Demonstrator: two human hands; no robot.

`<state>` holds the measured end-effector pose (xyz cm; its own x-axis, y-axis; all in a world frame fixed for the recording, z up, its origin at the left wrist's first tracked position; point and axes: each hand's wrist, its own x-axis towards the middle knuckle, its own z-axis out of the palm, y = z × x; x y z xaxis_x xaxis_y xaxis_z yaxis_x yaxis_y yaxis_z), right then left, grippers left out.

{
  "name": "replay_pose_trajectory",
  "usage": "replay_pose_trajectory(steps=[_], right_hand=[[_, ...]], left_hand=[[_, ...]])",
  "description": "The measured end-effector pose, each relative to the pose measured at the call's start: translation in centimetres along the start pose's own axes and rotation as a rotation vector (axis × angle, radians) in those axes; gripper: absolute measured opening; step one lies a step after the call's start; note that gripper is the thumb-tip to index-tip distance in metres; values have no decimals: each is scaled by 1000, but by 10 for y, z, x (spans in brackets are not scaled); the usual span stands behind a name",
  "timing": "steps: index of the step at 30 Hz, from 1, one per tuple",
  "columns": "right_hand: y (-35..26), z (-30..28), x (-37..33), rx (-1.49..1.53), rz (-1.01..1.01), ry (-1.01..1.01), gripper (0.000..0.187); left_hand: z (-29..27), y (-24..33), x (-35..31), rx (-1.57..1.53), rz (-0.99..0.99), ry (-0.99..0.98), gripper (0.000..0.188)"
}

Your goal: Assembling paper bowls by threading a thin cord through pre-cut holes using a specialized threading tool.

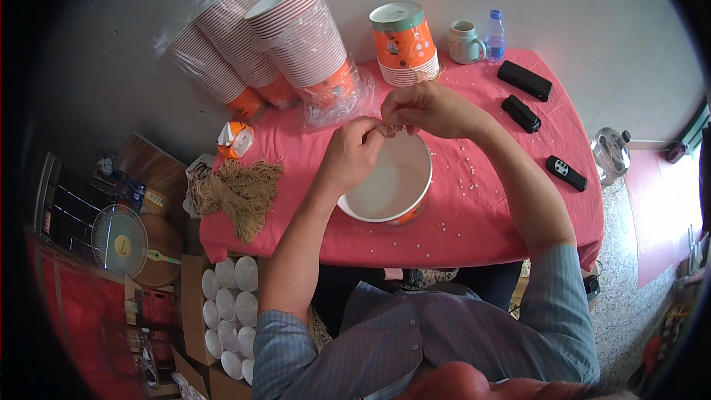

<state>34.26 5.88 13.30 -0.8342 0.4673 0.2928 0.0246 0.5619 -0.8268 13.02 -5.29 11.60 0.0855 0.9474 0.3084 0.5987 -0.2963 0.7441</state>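
Over the far rim of a white paper bucket (389,178), my left hand (354,150) and my right hand (426,110) come together. Both are closed in a pinch, fingertips almost touching. Something small and pale shows between them, too small to make out. The bucket stands upright near the table's front edge, with an orange outside. Small pale beads (468,170) lie scattered on the pink tablecloth (503,215) to its right and in front. A bundle of tan cords (248,196) rests at the table's left end.
Stacked paper buckets in clear plastic (296,44) lean at the back left. Another bucket stack (404,44), a mug (465,43) and a water bottle (495,35) stand behind my hands. Black cases (524,80) and a remote (566,172) lie right; a tissue pack (235,139) sits left.
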Motion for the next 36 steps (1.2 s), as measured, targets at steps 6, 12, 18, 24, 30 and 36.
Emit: replay_pose_trajectory(steps=[6,12,18,24,30,36], right_hand=[[2,3,1,7,6,-8,10],[4,5,2,16,-8,-22,10],[5,8,4,76,33,13,9],[2,10,4,85,68,38,7],[3,10,6,101,77,48,7],[6,10,7,112,74,49,6]], left_hand=[[-1,0,0,-12,-16,-8,29],[-1,-5,-1,2,20,-39,30],[-2,-7,0,-56,28,-56,30],[-5,-7,-2,-99,65,-82,29],[-8,-8,-2,-93,115,-100,27],[-7,-10,-3,-30,68,-78,26]])
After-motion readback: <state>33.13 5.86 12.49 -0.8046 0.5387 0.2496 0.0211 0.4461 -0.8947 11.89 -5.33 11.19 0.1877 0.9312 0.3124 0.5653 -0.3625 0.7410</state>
